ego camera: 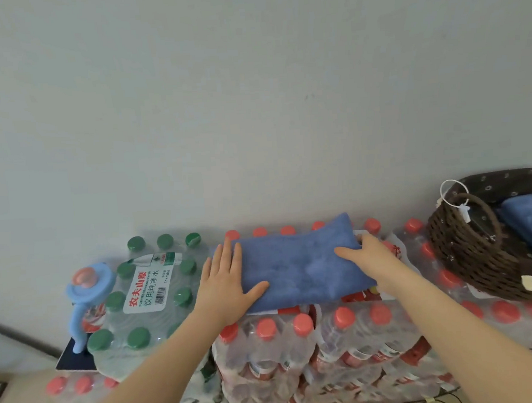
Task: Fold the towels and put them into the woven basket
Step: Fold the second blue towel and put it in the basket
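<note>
A blue towel (296,263), folded into a long strip, lies on top of shrink-wrapped packs of red-capped bottles (300,327). My left hand (224,281) rests flat on the towel's left end, fingers spread and thumb on the cloth. My right hand (366,257) grips the towel's right end, thumb on top and fingers curled round the edge. A dark brown woven basket (467,251) with a loop handle stands at the right on the bottle packs. Another folded blue towel (527,216) lies inside it.
A pack of green-capped bottles (145,289) with a white label sits to the left. A light blue pump-shaped object (86,290) stands beside it on a dark pad. A plain wall rises right behind the packs. A white tag loop (454,196) hangs on the basket handle.
</note>
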Action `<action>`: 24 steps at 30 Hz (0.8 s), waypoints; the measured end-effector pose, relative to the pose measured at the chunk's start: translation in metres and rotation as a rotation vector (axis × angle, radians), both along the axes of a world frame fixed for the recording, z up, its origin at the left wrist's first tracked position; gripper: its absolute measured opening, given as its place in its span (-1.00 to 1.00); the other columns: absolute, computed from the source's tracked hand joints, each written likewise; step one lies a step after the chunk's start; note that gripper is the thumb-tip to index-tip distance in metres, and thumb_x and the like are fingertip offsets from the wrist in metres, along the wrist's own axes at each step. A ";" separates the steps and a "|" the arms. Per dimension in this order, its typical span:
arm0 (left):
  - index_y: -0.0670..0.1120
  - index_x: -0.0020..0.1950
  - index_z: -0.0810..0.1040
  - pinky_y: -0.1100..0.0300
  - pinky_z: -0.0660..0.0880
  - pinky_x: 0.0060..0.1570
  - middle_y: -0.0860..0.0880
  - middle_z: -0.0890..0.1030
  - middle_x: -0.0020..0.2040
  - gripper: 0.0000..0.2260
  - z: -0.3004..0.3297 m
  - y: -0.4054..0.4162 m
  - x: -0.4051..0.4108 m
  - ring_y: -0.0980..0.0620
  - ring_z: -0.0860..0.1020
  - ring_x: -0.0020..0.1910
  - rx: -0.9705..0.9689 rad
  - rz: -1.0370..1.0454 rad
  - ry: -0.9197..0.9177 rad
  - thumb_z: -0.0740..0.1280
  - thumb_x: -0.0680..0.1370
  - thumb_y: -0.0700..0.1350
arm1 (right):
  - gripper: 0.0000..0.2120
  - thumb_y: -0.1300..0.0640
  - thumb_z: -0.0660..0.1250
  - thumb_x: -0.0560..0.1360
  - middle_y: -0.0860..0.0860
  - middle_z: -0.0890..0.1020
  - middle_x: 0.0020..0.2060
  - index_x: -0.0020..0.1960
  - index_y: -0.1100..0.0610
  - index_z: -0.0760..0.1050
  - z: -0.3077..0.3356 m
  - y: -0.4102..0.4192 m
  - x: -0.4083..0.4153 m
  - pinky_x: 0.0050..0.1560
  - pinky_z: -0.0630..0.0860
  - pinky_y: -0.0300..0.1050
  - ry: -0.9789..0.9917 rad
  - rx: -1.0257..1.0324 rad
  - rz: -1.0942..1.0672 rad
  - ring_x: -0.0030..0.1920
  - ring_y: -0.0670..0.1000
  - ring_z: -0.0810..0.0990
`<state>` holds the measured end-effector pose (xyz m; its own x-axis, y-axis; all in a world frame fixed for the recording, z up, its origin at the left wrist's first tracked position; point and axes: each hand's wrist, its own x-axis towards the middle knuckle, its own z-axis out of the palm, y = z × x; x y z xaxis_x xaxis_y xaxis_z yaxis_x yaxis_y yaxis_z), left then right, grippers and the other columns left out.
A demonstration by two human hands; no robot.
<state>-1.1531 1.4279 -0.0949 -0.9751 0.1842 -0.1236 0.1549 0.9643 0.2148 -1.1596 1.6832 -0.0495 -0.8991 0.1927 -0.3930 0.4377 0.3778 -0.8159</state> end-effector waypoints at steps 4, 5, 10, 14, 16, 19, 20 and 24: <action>-0.10 0.53 -0.11 0.13 -0.15 0.48 -0.07 -0.15 0.55 -0.11 0.008 0.033 -0.011 -0.02 -0.14 0.53 0.086 -0.182 -0.001 -0.30 0.27 0.32 | -0.58 0.11 0.40 0.45 0.14 0.55 0.09 0.24 0.22 0.39 0.008 0.011 -0.001 -0.30 0.41 -0.15 -0.054 -0.069 -0.086 -0.04 0.09 0.50; -0.08 0.53 -0.10 0.14 -0.15 0.48 -0.05 -0.13 0.55 -0.13 0.009 0.040 -0.013 -0.01 -0.13 0.53 0.090 -0.224 -0.001 -0.29 0.28 0.29 | -0.49 0.07 0.43 0.42 0.17 0.55 0.11 0.27 0.26 0.38 0.008 0.014 -0.003 -0.33 0.41 -0.14 -0.105 -0.113 -0.153 -0.04 0.13 0.52; 0.10 0.51 -0.19 0.07 -0.23 0.48 0.01 -0.18 0.55 -0.29 0.001 0.065 -0.009 -0.03 -0.17 0.53 -0.027 -0.349 -0.064 -0.12 0.45 0.38 | -0.66 -0.03 0.35 0.46 0.11 0.66 -0.39 0.02 0.25 0.53 0.006 0.026 -0.014 -0.31 0.52 -0.10 -0.244 -0.491 -0.322 -0.29 0.10 0.61; 0.16 0.50 -0.21 -0.01 -0.29 0.45 -0.04 -0.28 0.53 -0.29 -0.001 0.075 -0.006 -0.13 -0.25 0.51 -0.142 -0.304 -0.107 0.07 0.49 0.35 | -0.87 0.17 0.24 0.53 0.12 0.61 -0.27 0.00 0.20 0.50 0.019 0.024 -0.003 -0.25 0.48 -0.08 -0.148 -0.445 -0.209 -0.23 0.10 0.56; 0.14 0.51 -0.17 0.00 -0.27 0.46 -0.05 -0.27 0.53 -0.28 0.003 0.075 -0.009 -0.11 -0.25 0.51 -0.109 -0.308 -0.135 0.12 0.49 0.33 | -0.89 0.21 0.23 0.54 0.09 0.62 -0.15 0.03 0.13 0.49 0.030 0.014 0.003 -0.16 0.52 -0.06 -0.047 -0.422 -0.055 -0.13 0.08 0.59; 0.03 0.52 0.02 0.21 -0.16 0.45 -0.02 -0.11 0.55 -0.40 0.013 0.061 -0.010 0.01 -0.11 0.53 0.284 -0.263 -0.156 0.22 0.56 0.08 | -0.86 0.18 0.24 0.54 0.05 0.62 -0.05 0.09 0.08 0.47 0.049 -0.013 0.004 -0.06 0.52 -0.13 0.079 -0.306 0.131 -0.02 0.02 0.60; -0.01 0.51 0.09 0.30 -0.10 0.43 0.01 -0.03 0.55 -0.46 0.018 0.053 -0.010 0.06 -0.04 0.53 0.456 -0.219 -0.151 0.22 0.58 -0.01 | -0.85 0.18 0.25 0.53 0.04 0.62 -0.04 0.10 0.09 0.47 0.054 -0.025 0.003 -0.04 0.52 -0.14 0.116 -0.256 0.166 -0.02 0.00 0.60; -0.02 0.40 0.33 0.17 0.25 0.39 0.03 0.38 0.40 -0.67 0.031 0.012 -0.012 0.06 0.37 0.36 0.911 0.056 -0.253 0.12 0.63 -0.09 | -0.99 0.20 0.25 0.50 0.02 0.58 -0.24 -0.10 0.12 0.43 0.045 -0.086 0.003 -0.27 0.47 -0.30 0.220 -0.007 0.235 -0.23 -0.06 0.57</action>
